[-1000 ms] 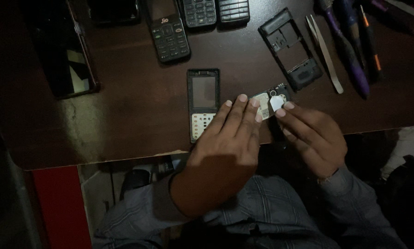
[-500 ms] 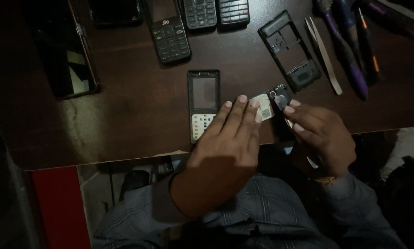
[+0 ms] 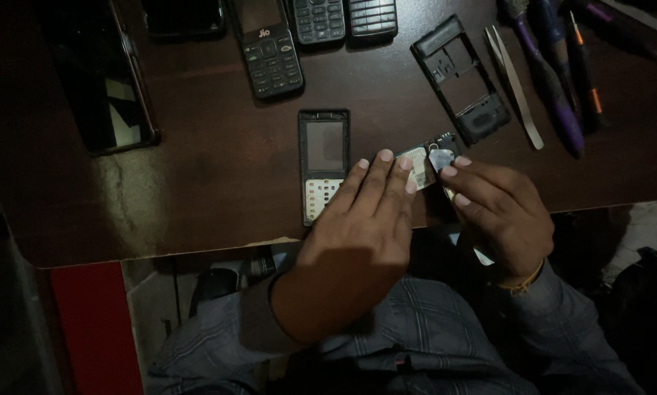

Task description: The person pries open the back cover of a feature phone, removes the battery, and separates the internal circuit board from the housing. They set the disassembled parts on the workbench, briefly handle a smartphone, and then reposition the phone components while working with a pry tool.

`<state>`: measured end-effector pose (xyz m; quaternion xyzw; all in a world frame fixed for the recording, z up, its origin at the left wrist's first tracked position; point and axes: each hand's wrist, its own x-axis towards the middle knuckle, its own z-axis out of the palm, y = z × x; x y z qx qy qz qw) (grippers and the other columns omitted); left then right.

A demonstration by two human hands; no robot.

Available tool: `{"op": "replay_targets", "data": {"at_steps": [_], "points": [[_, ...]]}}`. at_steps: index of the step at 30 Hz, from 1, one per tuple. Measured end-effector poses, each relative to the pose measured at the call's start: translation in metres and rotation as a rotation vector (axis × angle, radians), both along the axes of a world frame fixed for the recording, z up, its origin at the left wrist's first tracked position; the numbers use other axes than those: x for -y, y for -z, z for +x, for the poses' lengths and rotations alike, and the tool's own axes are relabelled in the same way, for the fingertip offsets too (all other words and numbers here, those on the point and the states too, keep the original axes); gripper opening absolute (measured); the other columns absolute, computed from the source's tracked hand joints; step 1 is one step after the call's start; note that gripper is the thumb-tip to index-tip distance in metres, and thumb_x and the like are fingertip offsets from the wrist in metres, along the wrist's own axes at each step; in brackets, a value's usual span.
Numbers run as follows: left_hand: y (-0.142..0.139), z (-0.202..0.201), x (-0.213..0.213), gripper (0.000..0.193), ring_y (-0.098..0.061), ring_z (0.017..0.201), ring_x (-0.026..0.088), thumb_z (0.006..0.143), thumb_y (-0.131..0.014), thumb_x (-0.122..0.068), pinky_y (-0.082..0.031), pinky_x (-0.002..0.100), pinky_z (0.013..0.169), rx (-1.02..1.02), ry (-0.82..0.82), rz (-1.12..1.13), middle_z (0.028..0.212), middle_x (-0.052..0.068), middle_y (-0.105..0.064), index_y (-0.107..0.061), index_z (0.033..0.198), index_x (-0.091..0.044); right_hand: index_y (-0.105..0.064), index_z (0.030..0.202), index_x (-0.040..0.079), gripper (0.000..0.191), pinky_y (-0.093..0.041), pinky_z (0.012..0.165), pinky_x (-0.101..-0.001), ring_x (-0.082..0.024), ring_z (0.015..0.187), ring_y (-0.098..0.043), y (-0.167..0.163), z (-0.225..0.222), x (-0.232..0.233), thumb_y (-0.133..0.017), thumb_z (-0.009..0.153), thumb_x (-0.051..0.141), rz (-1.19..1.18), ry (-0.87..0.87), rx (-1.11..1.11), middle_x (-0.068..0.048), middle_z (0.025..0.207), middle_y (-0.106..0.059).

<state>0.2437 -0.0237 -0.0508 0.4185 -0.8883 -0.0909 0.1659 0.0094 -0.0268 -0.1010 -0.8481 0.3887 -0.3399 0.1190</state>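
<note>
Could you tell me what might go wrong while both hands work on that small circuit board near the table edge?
The small exposed circuit board lies close to the dark wooden table's front edge, so a slip might drop it into the lap. The left hand partly covers the open black phone front with white keypad and could nudge it. The right hand seems to prise with a thin tool, which may scratch the board.

A dark wooden table fills most of the frame. At upper left lies a large dark slab-like device. Along the top edge, three keypad phones sit side by side. A stripped black phone housing lies at upper right, with metal tweezers just beside it and purple-handled tools further right.
</note>
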Motion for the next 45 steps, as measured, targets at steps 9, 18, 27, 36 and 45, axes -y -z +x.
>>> {"op": "replay_targets", "data": {"at_steps": [9,18,27,36,45], "points": [[-0.003,0.003,-0.001,0.031,-0.062,0.13,0.042,0.098,-0.062,-0.01,-0.049,0.053,0.111,-0.004,0.011,0.021,0.131,0.031,-0.066,-0.07,0.119,0.012,-0.057,0.125,0.007,0.034,-0.059,0.096,-0.0376,-0.027,0.117,-0.067,-0.001,0.003,-0.001,-0.078,0.098,0.001,-0.04,0.019,-0.033,-0.011,0.127,-0.073],[0.0,0.007,0.001,0.03,-0.061,0.131,0.042,0.098,-0.065,-0.009,-0.049,0.052,0.112,0.0,0.007,0.009,0.134,0.03,-0.065,-0.071,0.121,0.01,-0.059,0.12,0.005,0.028,-0.058,0.092,-0.0406,-0.029,0.113,-0.069,-0.001,0.005,0.0,-0.075,0.097,0.002,-0.023,0.009,-0.045,-0.016,0.126,-0.073],[0.001,0.008,0.002,0.033,-0.061,0.132,0.042,0.097,-0.064,-0.009,-0.049,0.051,0.113,0.016,0.009,0.014,0.135,0.031,-0.065,-0.069,0.122,0.011,-0.057,0.125,0.007,0.033,-0.06,0.101,-0.0404,-0.031,0.121,-0.07,0.001,0.005,0.0,-0.074,0.098,0.001,0.048,0.014,-0.019,-0.015,0.129,-0.071],[0.003,0.006,0.004,0.033,-0.06,0.133,0.041,0.098,-0.062,-0.01,-0.048,0.052,0.114,0.016,-0.013,0.024,0.135,0.03,-0.065,-0.069,0.123,0.011,-0.054,0.13,0.01,0.038,-0.059,0.1,-0.0388,-0.028,0.122,-0.071,0.012,0.0,0.001,-0.073,0.098,0.002,0.08,0.005,0.004,-0.013,0.129,-0.071],[-0.011,0.012,-0.004,0.036,-0.06,0.131,0.039,0.098,-0.063,-0.012,-0.049,0.05,0.113,-0.06,-0.014,0.061,0.137,0.028,-0.064,-0.066,0.126,0.01,-0.051,0.126,0.006,0.045,-0.059,0.097,-0.0439,-0.033,0.119,-0.069,0.009,-0.031,-0.013,-0.071,0.087,0.015,0.082,-0.023,0.174,-0.024,0.126,-0.067]]}}
